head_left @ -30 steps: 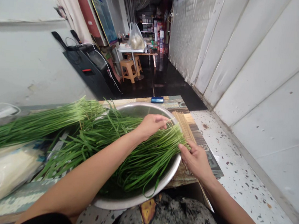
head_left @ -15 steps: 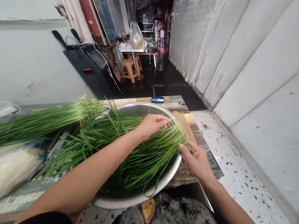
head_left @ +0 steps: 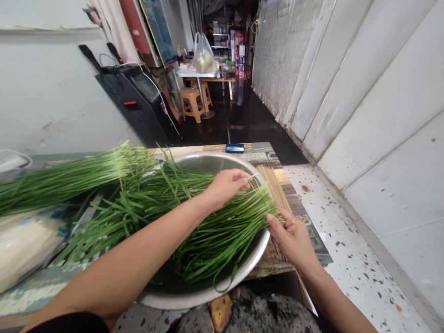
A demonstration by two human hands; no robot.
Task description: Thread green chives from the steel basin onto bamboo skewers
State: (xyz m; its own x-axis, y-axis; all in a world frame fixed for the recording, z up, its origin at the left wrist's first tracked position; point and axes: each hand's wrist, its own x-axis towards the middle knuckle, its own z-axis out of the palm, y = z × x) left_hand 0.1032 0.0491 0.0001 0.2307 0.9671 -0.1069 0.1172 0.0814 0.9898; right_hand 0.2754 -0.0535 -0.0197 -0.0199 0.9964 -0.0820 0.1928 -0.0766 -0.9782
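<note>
My left hand (head_left: 231, 186) reaches over a metal bowl (head_left: 248, 275) and pinches a pale chive stem between thumb and fingertips. Long green chives (head_left: 209, 241) fill the bowl, their whitish ends lined up side by side at its right rim. At the right end of this row, my right hand (head_left: 291, 237) is closed, thumb against fingers, on what looks like a thin bamboo skewer; most of it is hidden by fingers and stems. Loose bamboo skewers (head_left: 273, 188) lie beside the bowl, partly behind my right hand. Another bunch of chives (head_left: 73, 176) rests left of the bowl.
The bowl stands on a patterned table (head_left: 264, 263). A blue box-like object (head_left: 234, 148) sits at the far edge, and a clear bag with pale contents (head_left: 10, 253) at the near left. Beyond are a black machine (head_left: 131, 99), brown stools (head_left: 191, 103) and a white wall (head_left: 380, 122).
The pale stem in my left fingers has shifted slightly. Both hands stay almost in the same place, and the rest of the scene looks unchanged.
</note>
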